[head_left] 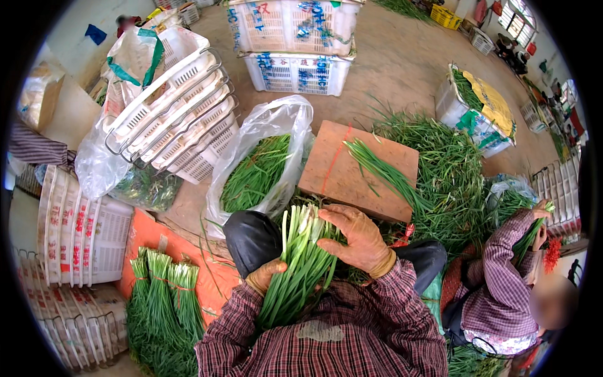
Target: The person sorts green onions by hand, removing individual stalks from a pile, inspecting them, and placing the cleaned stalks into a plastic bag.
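A thick bunch of garlic chives (298, 267) lies over my lap, its pale stem ends pointing away from me and its green leaves running down toward my chest. My left hand (266, 275), in a tan glove, grips the bunch low on its left side; most of its fingers are hidden underneath. Against the upper right of the stems rests my right hand (359, 240), also gloved, with its fingers stretched out. Just beyond, a few loose chives (383, 168) lie across a brown board (333, 154) with a red string over it.
Tied chive bundles (169, 283) lie on an orange sheet (217, 276) at left. A clear plastic bag (298, 116) of greens stands ahead, beside stacked white crates (182, 113). Loose chives (452, 169) heap up at right, where a co-worker (502, 283) handles another bunch.
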### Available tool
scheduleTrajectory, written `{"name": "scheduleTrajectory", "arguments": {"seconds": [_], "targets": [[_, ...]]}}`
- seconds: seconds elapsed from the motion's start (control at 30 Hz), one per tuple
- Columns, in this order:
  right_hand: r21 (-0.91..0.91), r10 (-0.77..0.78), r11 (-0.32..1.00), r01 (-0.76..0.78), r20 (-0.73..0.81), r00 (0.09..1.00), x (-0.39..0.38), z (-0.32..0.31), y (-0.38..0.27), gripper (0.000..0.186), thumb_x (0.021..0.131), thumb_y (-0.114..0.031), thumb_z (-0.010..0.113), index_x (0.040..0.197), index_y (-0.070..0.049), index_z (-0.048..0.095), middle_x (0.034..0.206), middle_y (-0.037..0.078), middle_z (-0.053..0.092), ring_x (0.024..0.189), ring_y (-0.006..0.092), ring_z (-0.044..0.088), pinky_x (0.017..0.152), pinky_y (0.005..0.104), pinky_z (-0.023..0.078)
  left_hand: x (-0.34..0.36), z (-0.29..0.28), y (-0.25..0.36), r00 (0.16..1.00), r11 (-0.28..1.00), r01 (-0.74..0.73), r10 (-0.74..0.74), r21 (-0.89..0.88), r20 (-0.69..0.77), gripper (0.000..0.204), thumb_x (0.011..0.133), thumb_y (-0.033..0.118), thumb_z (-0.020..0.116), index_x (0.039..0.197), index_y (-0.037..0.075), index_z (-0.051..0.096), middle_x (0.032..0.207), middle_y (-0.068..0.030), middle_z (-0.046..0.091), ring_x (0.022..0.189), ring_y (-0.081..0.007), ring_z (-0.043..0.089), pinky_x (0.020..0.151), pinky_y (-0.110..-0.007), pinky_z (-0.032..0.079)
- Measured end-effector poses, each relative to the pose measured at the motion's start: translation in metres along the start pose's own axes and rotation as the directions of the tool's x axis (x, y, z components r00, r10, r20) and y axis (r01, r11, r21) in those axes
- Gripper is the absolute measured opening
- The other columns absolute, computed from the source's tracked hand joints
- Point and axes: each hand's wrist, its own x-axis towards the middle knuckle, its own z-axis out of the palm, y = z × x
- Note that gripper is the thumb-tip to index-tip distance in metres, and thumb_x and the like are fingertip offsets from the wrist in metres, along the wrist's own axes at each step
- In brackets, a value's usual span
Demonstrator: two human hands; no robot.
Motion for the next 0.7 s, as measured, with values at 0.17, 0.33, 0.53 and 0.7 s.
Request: {"name": "scheduleTrajectory", "arguments": {"seconds": [0.17, 0.33, 0.53, 0.7], "targets": [[-0.150, -0.081, 0.985, 0.090, 0.062, 0.995, 0.004, -0.006, 0.004, 0.043, 0.079, -0.033, 0.075, 0.115, -0.011, 0.067, 0.123, 0.009, 0.063, 0.114, 0.0313, 0.059, 0.095, 0.0419, 0.049, -0.002, 0.007, 0.002, 0.999, 0.997, -0.031, 0.034, 0.075, -0.036, 0.090, 0.076, 0.042, 0.077, 0.145, 0.000, 0.039, 0.125, -0.0224, 0.061, 0.108, -0.0356, 0.064, 0.097, -0.045, 0.052], [-0.267, -0.318, 0.906, 0.330, 0.086, 0.944, 0.014, -0.013, 0.005, 0.024, 0.081, -0.028, 0.073, 0.102, -0.017, 0.072, 0.113, 0.001, 0.067, 0.109, 0.0235, 0.062, 0.088, 0.0370, 0.049, -0.002, 0.017, 0.005, 0.996, 0.990, -0.055, 0.064, 0.127, -0.067, 0.091, 0.075, 0.044, 0.077, 0.145, -0.001, 0.039, 0.124, -0.0226, 0.061, 0.107, -0.0356, 0.065, 0.096, -0.044, 0.052], [0.038, -0.115, 0.991, 0.126, -0.212, 0.971, 0.024, -0.044, 0.016, 0.011, 0.083, -0.005, 0.074, 0.094, -0.006, 0.072, 0.102, 0.008, 0.072, 0.091, 0.0202, 0.068, 0.080, 0.0312, 0.053, -0.010, -0.004, 0.000, 0.989, 0.983, -0.095, 0.110, 0.154, -0.095, 0.086, 0.077, 0.043, 0.075, 0.143, -0.002, 0.042, 0.125, -0.0211, 0.062, 0.107, -0.0333, 0.065, 0.097, -0.044, 0.052], [0.577, 0.424, 0.807, -0.126, -0.417, 0.804, -0.003, -0.068, 0.096, 0.019, 0.091, 0.004, 0.063, 0.107, -0.005, 0.070, 0.101, 0.003, 0.071, 0.089, 0.0124, 0.065, 0.079, 0.0257, 0.054, -0.012, -0.038, -0.003, 0.996, 0.998, -0.069, 0.069, 0.010, -0.053, 0.078, 0.077, 0.041, 0.075, 0.137, -0.002, 0.051, 0.124, -0.0201, 0.064, 0.106, -0.0317, 0.066, 0.095, -0.043, 0.053]]}}
